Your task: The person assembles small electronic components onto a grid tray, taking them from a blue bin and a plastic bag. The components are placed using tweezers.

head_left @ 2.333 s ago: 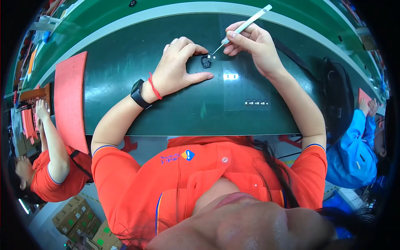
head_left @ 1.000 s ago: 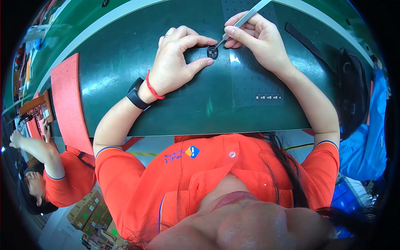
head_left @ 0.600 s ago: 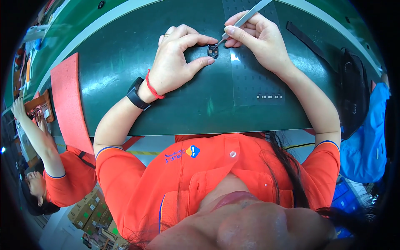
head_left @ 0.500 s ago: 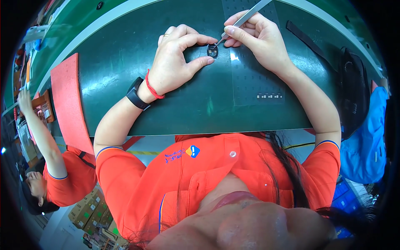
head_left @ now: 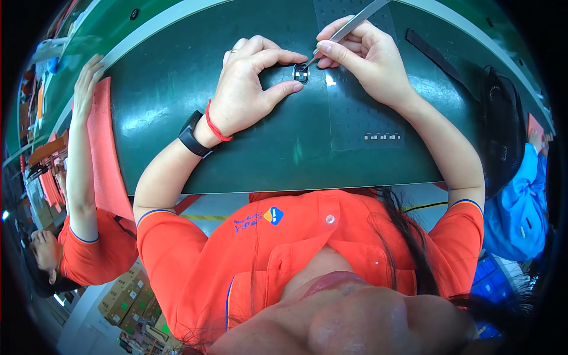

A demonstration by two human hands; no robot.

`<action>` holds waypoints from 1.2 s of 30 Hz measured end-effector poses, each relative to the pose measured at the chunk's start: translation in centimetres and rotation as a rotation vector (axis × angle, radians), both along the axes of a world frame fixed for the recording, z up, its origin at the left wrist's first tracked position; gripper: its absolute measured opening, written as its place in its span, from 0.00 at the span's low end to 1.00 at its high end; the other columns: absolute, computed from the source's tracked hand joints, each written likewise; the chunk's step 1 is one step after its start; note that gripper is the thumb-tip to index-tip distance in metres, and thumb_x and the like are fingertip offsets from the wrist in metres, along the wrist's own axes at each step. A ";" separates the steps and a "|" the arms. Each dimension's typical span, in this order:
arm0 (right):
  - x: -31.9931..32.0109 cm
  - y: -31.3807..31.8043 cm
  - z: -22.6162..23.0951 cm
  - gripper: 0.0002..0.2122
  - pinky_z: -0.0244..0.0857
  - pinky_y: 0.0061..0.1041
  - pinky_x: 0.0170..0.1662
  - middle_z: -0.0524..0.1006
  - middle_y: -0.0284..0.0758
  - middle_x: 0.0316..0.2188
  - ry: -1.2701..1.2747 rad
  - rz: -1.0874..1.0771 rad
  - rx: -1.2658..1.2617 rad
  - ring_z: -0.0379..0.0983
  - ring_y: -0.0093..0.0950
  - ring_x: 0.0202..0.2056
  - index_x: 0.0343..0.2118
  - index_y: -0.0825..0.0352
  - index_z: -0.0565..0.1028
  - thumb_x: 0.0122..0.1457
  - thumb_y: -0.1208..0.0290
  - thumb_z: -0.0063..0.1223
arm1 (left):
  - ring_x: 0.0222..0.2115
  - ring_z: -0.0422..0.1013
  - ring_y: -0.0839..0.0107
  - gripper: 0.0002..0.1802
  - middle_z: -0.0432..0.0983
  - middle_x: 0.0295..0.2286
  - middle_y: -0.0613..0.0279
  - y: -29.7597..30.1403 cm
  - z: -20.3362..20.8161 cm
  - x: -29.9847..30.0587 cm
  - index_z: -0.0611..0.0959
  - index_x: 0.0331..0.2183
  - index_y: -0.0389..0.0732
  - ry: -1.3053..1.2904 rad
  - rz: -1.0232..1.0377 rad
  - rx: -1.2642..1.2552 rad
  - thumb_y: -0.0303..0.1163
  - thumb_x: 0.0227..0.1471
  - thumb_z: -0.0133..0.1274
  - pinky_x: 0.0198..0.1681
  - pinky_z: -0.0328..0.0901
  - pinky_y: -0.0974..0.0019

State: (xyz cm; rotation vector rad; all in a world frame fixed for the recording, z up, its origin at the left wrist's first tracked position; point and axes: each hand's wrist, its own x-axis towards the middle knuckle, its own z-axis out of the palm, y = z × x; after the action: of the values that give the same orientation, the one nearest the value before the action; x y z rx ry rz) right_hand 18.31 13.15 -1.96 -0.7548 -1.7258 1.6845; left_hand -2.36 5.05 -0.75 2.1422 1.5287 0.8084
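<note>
Between the thumb and index finger of my left hand (head_left: 248, 86), a small black oval part (head_left: 300, 77) is held by its edges at the green tabletop. Two pale little squares show inside its rim. My right hand (head_left: 373, 62) is closed around metal tweezers (head_left: 358, 19) in a pinch. Their tips reach down to the upper part of the oval piece; whether they grip anything there is too small to tell. Under my right hand and forearm lies a clear sheet (head_left: 361, 121) with a row of tiny pale pieces (head_left: 382, 137) near its lower edge.
A green table (head_left: 236, 168) spans the view. At its left lies a red mat (head_left: 109, 154), with a co-worker's arm (head_left: 81, 160) beside it. Rightward are a black strap (head_left: 441, 59), a black mesh-like item (head_left: 503, 130) and another person in blue (head_left: 515, 207).
The oval part has shifted and tilted slightly, while both my hands keep nearly the same place. The left co-worker's hand has moved onto the red mat's far end. The person in blue has shifted.
</note>
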 end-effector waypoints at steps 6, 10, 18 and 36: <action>0.0 -0.6 0.6 0.06 0.70 0.19 0.36 0.76 0.35 0.31 -0.083 -0.013 0.415 0.76 0.22 0.33 0.36 0.72 0.72 0.56 0.77 0.52 | 0.37 0.65 0.66 0.17 0.72 0.31 0.65 -0.1 0.3 -0.2 0.82 0.36 0.46 0.028 -0.009 -0.001 0.30 0.38 0.63 0.43 0.58 0.66; 0.1 -0.4 0.7 0.06 0.69 0.22 0.32 0.77 0.36 0.29 -0.046 0.030 0.860 0.76 0.27 0.29 0.32 0.71 0.74 0.50 0.79 0.57 | 0.37 0.65 0.66 0.16 0.71 0.31 0.65 -0.1 0.2 -0.2 0.82 0.35 0.45 0.010 -0.019 0.004 0.30 0.38 0.63 0.43 0.58 0.65; 0.3 -0.2 0.8 0.07 0.69 0.22 0.32 0.77 0.38 0.29 -0.029 0.055 0.910 0.75 0.31 0.30 0.32 0.71 0.75 0.48 0.81 0.58 | 0.36 0.65 0.66 0.15 0.71 0.30 0.65 0.0 0.0 -0.2 0.83 0.34 0.47 0.017 -0.017 0.003 0.33 0.39 0.62 0.43 0.57 0.65; 0.5 0.1 0.5 0.05 0.70 0.18 0.34 0.76 0.36 0.32 -0.080 0.010 0.739 0.76 0.23 0.29 0.34 0.72 0.75 0.55 0.79 0.53 | 0.35 0.65 0.68 0.15 0.71 0.30 0.65 0.1 0.4 -0.3 0.83 0.36 0.47 0.045 -0.036 0.007 0.32 0.39 0.62 0.43 0.58 0.66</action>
State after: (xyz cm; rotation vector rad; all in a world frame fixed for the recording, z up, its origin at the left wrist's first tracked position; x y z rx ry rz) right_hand 18.85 13.20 -1.51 -0.4586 -2.1928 0.8969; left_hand -2.67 5.18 -0.32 2.2007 1.5068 0.7596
